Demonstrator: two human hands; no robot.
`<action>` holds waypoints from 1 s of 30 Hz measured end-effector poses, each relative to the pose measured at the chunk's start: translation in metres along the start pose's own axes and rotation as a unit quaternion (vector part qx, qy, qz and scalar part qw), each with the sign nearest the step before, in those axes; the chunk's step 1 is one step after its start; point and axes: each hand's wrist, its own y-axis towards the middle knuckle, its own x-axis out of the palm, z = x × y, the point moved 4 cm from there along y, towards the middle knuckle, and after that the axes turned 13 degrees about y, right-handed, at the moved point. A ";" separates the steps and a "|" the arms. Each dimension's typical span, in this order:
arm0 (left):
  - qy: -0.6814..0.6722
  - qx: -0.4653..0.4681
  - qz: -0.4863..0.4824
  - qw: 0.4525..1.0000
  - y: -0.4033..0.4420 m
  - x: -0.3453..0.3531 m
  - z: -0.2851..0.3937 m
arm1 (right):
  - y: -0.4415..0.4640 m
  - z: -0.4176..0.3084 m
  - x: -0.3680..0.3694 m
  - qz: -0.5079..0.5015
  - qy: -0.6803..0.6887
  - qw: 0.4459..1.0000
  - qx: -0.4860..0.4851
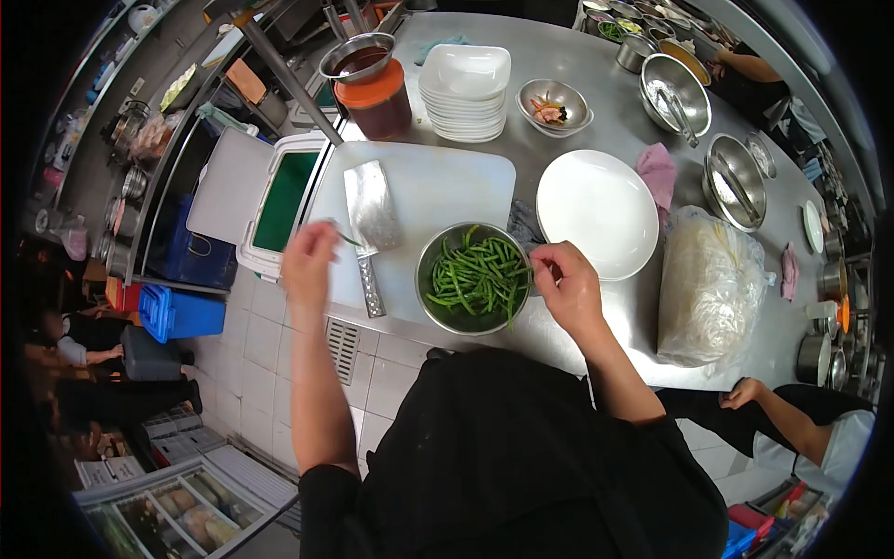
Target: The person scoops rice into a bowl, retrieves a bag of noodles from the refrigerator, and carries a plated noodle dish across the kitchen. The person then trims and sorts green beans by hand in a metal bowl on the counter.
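A steel bowl (422, 300) full of green beans (477, 273) sits at the front edge of the white cutting board (438, 177). My left hand (311, 265), blurred a little, is left of the board with a single green bean (347, 240) pinched in its fingers. At the bowl's right rim, my right hand (570, 287) has its thumb and fingertips drawn together; what they hold, if anything, I cannot make out. Between the bowl and my left hand lies a cleaver (374, 210), its handle toward me.
A large white plate (596, 214) is right of the bowl, beside a pink cloth (657, 177) and a plastic-wrapped bundle (710, 289). Stacked white dishes (463, 102) and an orange-lidded container (377, 102) stand behind the board. Another person's hand (742, 392) is at the right edge.
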 end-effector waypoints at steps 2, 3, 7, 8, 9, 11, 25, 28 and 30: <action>0.190 0.050 0.110 0.974 0.031 -0.035 -0.027 | -0.003 0.000 0.002 -0.036 -0.032 0.999 -0.015; 0.190 0.050 0.111 0.974 0.037 -0.046 -0.045 | -0.005 0.000 0.005 -0.070 -0.063 0.995 -0.031; 0.337 0.018 0.139 0.931 0.040 -0.046 -0.055 | -0.010 -0.003 0.028 -0.098 -0.152 0.977 -0.117; 0.278 0.018 0.119 0.953 0.033 -0.034 -0.049 | -0.009 -0.007 0.032 -0.089 -0.171 0.976 -0.101; 0.218 0.018 0.100 0.971 0.027 -0.023 -0.044 | -0.008 -0.005 0.036 -0.090 -0.172 0.976 -0.102; 0.183 0.061 0.083 0.978 0.011 0.004 -0.034 | -0.005 -0.002 0.041 -0.078 -0.176 0.974 -0.122; 0.157 0.427 -0.143 0.879 -0.083 0.121 0.081 | -0.011 -0.006 0.029 -0.130 0.038 0.988 0.071; 0.180 0.418 -0.150 0.878 -0.086 0.123 0.082 | -0.012 -0.011 0.029 -0.129 -0.001 0.992 0.002; 0.193 0.440 -0.145 0.865 -0.092 0.123 0.086 | -0.015 -0.015 0.032 -0.129 -0.033 0.989 -0.058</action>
